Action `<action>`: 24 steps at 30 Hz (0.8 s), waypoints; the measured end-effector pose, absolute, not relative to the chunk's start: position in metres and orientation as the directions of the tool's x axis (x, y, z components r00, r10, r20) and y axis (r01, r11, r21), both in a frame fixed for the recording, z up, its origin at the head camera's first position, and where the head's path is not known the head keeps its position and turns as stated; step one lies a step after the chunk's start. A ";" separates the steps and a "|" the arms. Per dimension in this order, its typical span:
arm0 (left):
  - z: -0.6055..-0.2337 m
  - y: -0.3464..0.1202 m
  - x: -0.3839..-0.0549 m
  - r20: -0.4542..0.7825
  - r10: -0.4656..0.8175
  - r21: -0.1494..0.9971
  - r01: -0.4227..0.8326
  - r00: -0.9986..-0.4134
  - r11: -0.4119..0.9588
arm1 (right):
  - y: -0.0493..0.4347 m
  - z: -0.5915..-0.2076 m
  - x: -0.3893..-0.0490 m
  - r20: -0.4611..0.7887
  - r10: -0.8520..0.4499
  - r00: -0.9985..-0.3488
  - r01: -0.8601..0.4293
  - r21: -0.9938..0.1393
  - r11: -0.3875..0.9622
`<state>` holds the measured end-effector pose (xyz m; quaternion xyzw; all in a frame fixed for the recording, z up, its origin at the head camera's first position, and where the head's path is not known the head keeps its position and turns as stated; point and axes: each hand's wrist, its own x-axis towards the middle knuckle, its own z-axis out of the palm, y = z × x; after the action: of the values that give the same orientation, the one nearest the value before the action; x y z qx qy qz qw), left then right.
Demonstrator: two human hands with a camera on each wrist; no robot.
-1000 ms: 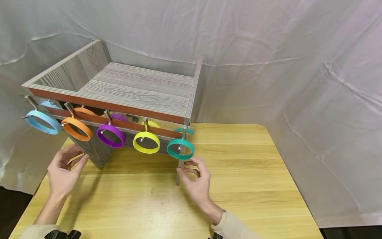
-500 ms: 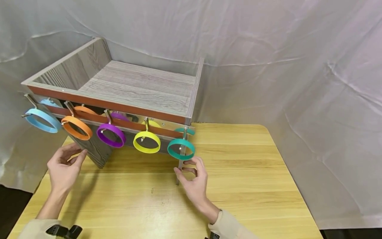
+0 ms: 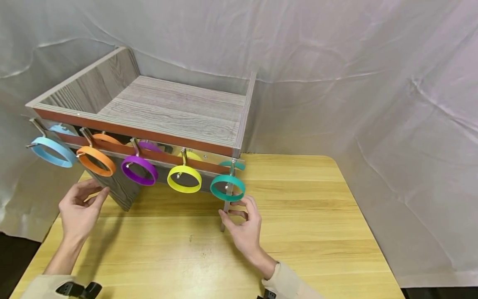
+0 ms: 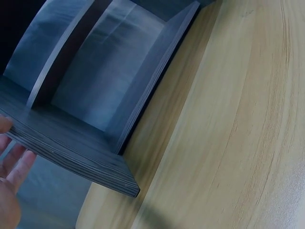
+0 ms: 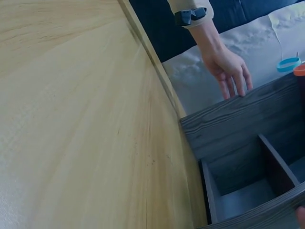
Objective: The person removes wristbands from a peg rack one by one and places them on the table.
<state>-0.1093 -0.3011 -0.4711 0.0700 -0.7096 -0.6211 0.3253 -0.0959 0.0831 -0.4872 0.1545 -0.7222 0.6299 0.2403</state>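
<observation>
A grey wood-grain shelf unit (image 3: 168,110) stands on the table. Across its front, metal hooks carry a light blue ring (image 3: 56,160), an orange ring (image 3: 98,169), a purple ring (image 3: 142,180), a yellow ring (image 3: 184,189) and a teal ring (image 3: 228,197). My left hand (image 3: 80,211) is at the front edge of the left side panel (image 3: 115,191); the left wrist view shows thumb and fingers (image 4: 19,169) on either side of it. Below the teal ring, my right hand (image 3: 244,226) pinches the right side panel (image 3: 226,207) between thumb and fingers.
The light wooden table (image 3: 306,216) extends to the right of the unit and in front of it. Grey cloth (image 3: 336,62) hangs behind and along both sides. Under the shelf, a divider (image 4: 62,57) and a lower rail (image 4: 152,76) show in the left wrist view.
Both hands have shifted only slightly, the left forearm a little forward. The unit and its rings stay in place.
</observation>
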 end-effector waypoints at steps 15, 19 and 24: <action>-0.472 -0.313 -0.110 0.380 -0.433 0.919 0.283 -0.817 0.273 | 0.076 -0.483 -0.089 0.566 0.094 -0.819 -0.542 -0.817 0.194; -0.472 -0.316 -0.111 0.405 -0.398 0.904 0.296 -0.823 0.307 | 0.076 -0.482 -0.089 0.555 0.108 -0.824 -0.528 -0.824 0.204; -0.471 -0.318 -0.113 0.407 -0.364 0.908 0.327 -0.838 0.263 | 0.077 -0.482 -0.088 0.585 0.130 -0.800 -0.551 -0.804 0.223</action>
<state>-0.1128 -0.3176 -0.4711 0.0125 -0.7419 -0.6071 0.2843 -0.0885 0.0767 -0.4822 0.1443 -0.7298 0.6063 0.2810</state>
